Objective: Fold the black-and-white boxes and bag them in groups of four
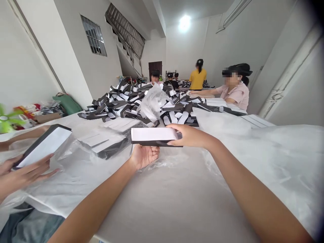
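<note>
A flat black-and-white cardboard box piece (153, 136) hangs just above the plastic-covered table (177, 195). My right hand (188, 135) grips its right end, fingers closed round the edge. My left hand (144, 156) sits palm up under its left end with fingers curled, touching the underside. Behind it lies a big heap of the same black-and-white pieces (141, 103) with a crumpled clear plastic bag (153, 101) on top.
At the left a co-worker's hands (22, 172) hold another black-and-white piece (43, 145). Flat stacks (106, 141) lie under plastic between us. Other people sit and stand at the far right and back. Bags and a green fan line the left wall.
</note>
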Available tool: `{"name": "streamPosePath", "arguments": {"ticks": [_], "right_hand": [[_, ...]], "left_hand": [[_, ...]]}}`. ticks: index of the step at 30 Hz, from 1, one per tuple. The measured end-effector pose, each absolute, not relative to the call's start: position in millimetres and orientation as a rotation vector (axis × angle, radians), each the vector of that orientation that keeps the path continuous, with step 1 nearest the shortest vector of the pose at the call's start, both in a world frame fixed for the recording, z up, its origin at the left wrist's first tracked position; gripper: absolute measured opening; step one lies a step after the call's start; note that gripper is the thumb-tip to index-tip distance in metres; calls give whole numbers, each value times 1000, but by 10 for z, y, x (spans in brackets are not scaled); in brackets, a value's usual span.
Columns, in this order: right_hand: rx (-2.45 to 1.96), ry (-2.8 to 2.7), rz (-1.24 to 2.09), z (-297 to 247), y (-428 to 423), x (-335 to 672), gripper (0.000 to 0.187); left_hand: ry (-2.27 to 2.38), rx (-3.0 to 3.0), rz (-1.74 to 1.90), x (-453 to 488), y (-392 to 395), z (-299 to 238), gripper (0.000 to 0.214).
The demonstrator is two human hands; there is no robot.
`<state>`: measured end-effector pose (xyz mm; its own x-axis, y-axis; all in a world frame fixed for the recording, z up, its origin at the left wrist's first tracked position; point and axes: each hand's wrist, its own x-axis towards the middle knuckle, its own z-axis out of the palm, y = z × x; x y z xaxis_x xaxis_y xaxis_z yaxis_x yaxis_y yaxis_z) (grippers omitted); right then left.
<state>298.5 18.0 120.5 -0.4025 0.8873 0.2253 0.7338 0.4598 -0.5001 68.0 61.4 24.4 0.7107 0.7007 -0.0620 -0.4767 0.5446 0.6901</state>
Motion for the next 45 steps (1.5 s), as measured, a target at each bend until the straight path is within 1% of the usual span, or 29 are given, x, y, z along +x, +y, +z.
{"name": "streamPosePath", "arguments": {"ticks": [2, 5, 7, 10, 11, 19, 28, 35, 36, 40, 42, 45], "right_hand": [[-1332, -2215, 407, 1163, 204, 2937, 57], [-1276, -2190, 411, 1120, 218, 2853, 67], [-1212, -2218, 429, 1103, 213, 2805, 71], [-1135, -2281, 425, 1091, 187, 2761, 69], [-1123, -2296, 423, 1092, 175, 2754, 69], [-1140, -2269, 385, 1163, 118, 2802, 60], [-1277, -2254, 447, 1228, 140, 2935, 66], [-1367, -2262, 462, 1290, 61, 2947, 67], [-1339, -2260, 465, 1292, 57, 2942, 65], [-1152, -2284, 488, 1291, 74, 2906, 40], [-1129, -2293, 499, 1286, 91, 2891, 36], [-1150, -2289, 541, 1256, 119, 2868, 35]], "left_hand": [[367, 718, 785, 723, 586, 251, 7], [377, 890, 836, 768, 544, 243, 17], [397, 1025, 820, 780, 529, 221, 18], [444, 1104, 788, 778, 532, 173, 9], [454, 1112, 790, 773, 538, 159, 9], [412, 1135, 859, 707, 601, 153, 26], [316, 1126, 929, 753, 573, 185, 42], [316, 1128, 934, 765, 525, 210, 47], [312, 1125, 926, 763, 528, 213, 46], [292, 1090, 863, 740, 551, 226, 41], [291, 1075, 850, 725, 559, 229, 38], [286, 1061, 866, 706, 569, 222, 38]]}}
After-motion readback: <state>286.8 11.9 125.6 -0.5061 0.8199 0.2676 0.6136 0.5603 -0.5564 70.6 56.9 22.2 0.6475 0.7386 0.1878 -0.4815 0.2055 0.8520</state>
